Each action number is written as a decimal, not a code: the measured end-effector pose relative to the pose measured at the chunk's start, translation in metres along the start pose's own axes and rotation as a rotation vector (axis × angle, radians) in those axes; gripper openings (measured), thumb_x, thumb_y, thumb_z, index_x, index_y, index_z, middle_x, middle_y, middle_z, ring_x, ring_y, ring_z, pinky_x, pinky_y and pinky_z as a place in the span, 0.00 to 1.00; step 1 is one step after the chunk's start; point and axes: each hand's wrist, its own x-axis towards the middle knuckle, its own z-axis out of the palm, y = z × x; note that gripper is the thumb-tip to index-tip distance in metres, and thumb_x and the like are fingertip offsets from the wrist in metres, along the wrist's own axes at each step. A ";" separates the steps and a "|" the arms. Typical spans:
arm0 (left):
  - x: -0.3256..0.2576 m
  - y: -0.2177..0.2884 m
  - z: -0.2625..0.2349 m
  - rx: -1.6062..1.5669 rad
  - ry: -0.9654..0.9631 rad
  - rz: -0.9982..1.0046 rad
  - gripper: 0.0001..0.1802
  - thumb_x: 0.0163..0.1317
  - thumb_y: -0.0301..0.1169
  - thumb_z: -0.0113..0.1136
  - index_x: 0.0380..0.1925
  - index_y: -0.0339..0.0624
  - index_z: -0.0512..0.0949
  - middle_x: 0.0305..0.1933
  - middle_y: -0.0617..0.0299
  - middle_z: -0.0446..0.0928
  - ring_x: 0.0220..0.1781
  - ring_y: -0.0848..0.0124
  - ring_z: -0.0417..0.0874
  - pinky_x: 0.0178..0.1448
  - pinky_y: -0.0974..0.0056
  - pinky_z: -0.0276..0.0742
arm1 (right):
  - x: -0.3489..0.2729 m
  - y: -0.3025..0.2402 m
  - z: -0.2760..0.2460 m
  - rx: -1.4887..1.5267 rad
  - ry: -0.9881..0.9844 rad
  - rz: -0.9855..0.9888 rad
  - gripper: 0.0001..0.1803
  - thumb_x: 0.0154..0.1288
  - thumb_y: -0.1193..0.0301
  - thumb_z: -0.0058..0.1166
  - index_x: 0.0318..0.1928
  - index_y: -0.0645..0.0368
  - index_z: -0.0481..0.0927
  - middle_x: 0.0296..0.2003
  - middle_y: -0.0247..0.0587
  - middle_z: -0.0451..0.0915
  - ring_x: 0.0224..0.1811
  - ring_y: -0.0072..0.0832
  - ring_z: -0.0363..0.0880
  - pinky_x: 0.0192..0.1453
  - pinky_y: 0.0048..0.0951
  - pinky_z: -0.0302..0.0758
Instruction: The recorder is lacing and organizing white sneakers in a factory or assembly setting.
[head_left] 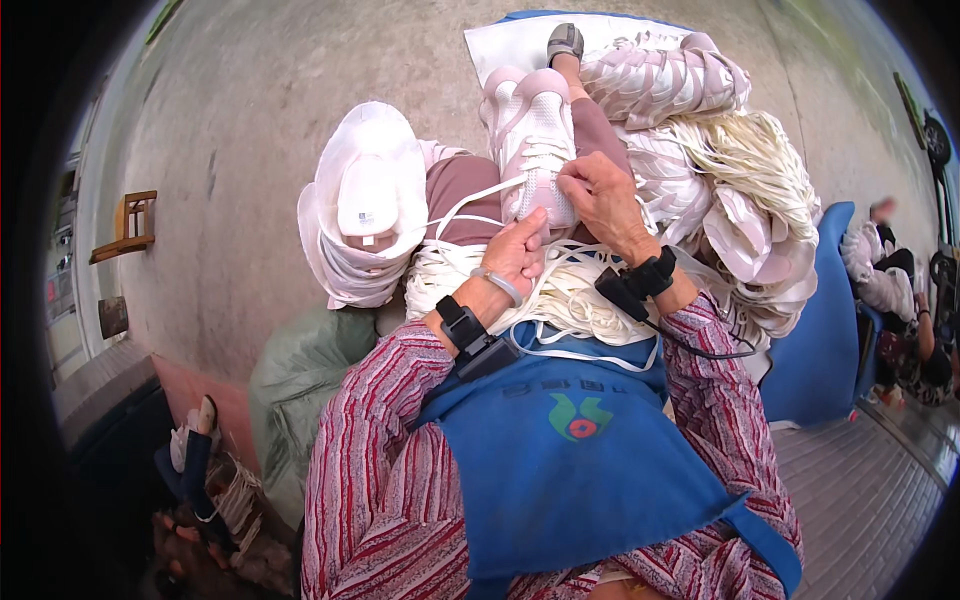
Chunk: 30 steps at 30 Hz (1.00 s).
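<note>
**Both hands at the laces of a pale shoe, over a lap piled with white cord**

You are sitting with a pale pink and white shoe [535,150] propped on your lap, its toe pointing away from you and its laced front turned up toward you, which is keeping the eyelets within reach of both hands. Your left hand [518,255] is pressing against the near end of the shoe, its grip closed on a white lace [470,205] that is running taut out to the left. Your right hand [600,195] is resting on the shoe's right side, fingertips pinched together at the lacing; a strand is probably between them, though you cannot tell for certain from this angle. A black band with a small unit is sitting on each wrist.

A heap of loose white laces [565,300] is lying just under your hands, at the far edge of the blue apron [570,460] covering your lap, apparently kept there as a ready supply. Just beside the shoe on the left, a white shoe upper [368,190] is lying with its insole showing. To the right, a stack of pink-white uppers [665,85] and a thick bundle of cream laces [745,155] are resting on a blue chair [820,340]. Grey concrete floor [250,120] is spreading beyond.
</note>
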 end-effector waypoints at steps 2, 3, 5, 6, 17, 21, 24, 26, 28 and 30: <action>0.000 0.002 0.000 0.002 -0.001 -0.013 0.10 0.65 0.38 0.60 0.28 0.51 0.72 0.16 0.75 0.65 0.10 0.85 0.56 0.11 0.76 0.49 | 0.001 0.002 0.001 0.083 -0.009 0.099 0.08 0.57 0.70 0.57 0.34 0.62 0.81 0.31 0.45 0.78 0.34 0.39 0.79 0.40 0.34 0.74; 0.001 0.000 -0.001 0.003 -0.007 -0.012 0.10 0.65 0.38 0.60 0.28 0.50 0.72 0.16 0.75 0.65 0.10 0.85 0.56 0.11 0.76 0.49 | 0.001 0.003 0.000 0.132 -0.037 0.142 0.08 0.57 0.70 0.58 0.34 0.63 0.81 0.31 0.45 0.78 0.34 0.38 0.79 0.40 0.33 0.74; 0.005 0.001 -0.003 0.000 -0.007 -0.020 0.10 0.65 0.37 0.60 0.27 0.50 0.72 0.16 0.75 0.65 0.10 0.85 0.57 0.11 0.77 0.49 | 0.004 0.007 0.000 0.182 -0.068 0.196 0.09 0.57 0.70 0.58 0.34 0.63 0.81 0.31 0.46 0.79 0.34 0.36 0.79 0.41 0.32 0.74; 0.006 0.002 -0.003 -0.009 -0.025 -0.021 0.10 0.63 0.37 0.62 0.29 0.51 0.71 0.16 0.75 0.65 0.09 0.84 0.56 0.11 0.76 0.48 | 0.006 0.005 0.000 0.238 -0.085 0.232 0.09 0.57 0.70 0.58 0.34 0.64 0.82 0.31 0.46 0.79 0.34 0.36 0.79 0.41 0.32 0.74; 0.004 0.001 -0.005 -0.018 -0.040 -0.041 0.10 0.64 0.36 0.61 0.26 0.51 0.71 0.15 0.74 0.66 0.09 0.85 0.57 0.11 0.76 0.49 | 0.000 -0.002 0.003 -0.062 -0.056 -0.136 0.05 0.57 0.73 0.57 0.33 0.59 0.81 0.29 0.44 0.76 0.33 0.42 0.77 0.38 0.36 0.74; 0.006 0.003 -0.003 -0.015 -0.020 -0.057 0.11 0.62 0.36 0.63 0.28 0.51 0.70 0.16 0.74 0.64 0.09 0.84 0.54 0.11 0.75 0.47 | -0.002 -0.008 0.011 -0.051 0.067 -0.162 0.08 0.58 0.75 0.54 0.40 0.58 0.77 0.29 0.43 0.76 0.31 0.42 0.78 0.33 0.37 0.74; 0.005 0.005 -0.003 -0.023 -0.067 -0.033 0.09 0.64 0.35 0.61 0.27 0.51 0.73 0.15 0.75 0.65 0.10 0.85 0.57 0.11 0.76 0.49 | 0.002 -0.014 0.011 -0.291 0.036 -0.258 0.09 0.56 0.76 0.51 0.39 0.54 0.76 0.29 0.38 0.76 0.32 0.40 0.78 0.34 0.38 0.73; 0.006 0.003 -0.002 -0.023 -0.053 -0.034 0.09 0.63 0.35 0.62 0.27 0.51 0.72 0.16 0.74 0.66 0.10 0.85 0.56 0.11 0.76 0.48 | 0.001 -0.020 0.005 -0.372 0.007 -0.295 0.09 0.54 0.76 0.52 0.38 0.54 0.76 0.29 0.37 0.76 0.33 0.38 0.78 0.35 0.37 0.72; 0.008 0.002 -0.002 -0.030 -0.042 -0.023 0.10 0.61 0.35 0.64 0.28 0.51 0.71 0.17 0.74 0.66 0.09 0.85 0.55 0.11 0.76 0.47 | 0.002 -0.022 0.003 -0.454 -0.025 -0.345 0.10 0.53 0.75 0.53 0.38 0.53 0.76 0.29 0.36 0.76 0.33 0.36 0.78 0.37 0.36 0.72; 0.009 0.003 -0.004 -0.029 -0.056 -0.041 0.11 0.61 0.36 0.64 0.28 0.51 0.71 0.17 0.74 0.66 0.09 0.85 0.55 0.11 0.76 0.47 | 0.004 -0.024 0.006 -0.538 -0.078 -0.390 0.09 0.52 0.74 0.54 0.36 0.52 0.78 0.29 0.34 0.75 0.35 0.33 0.77 0.39 0.33 0.69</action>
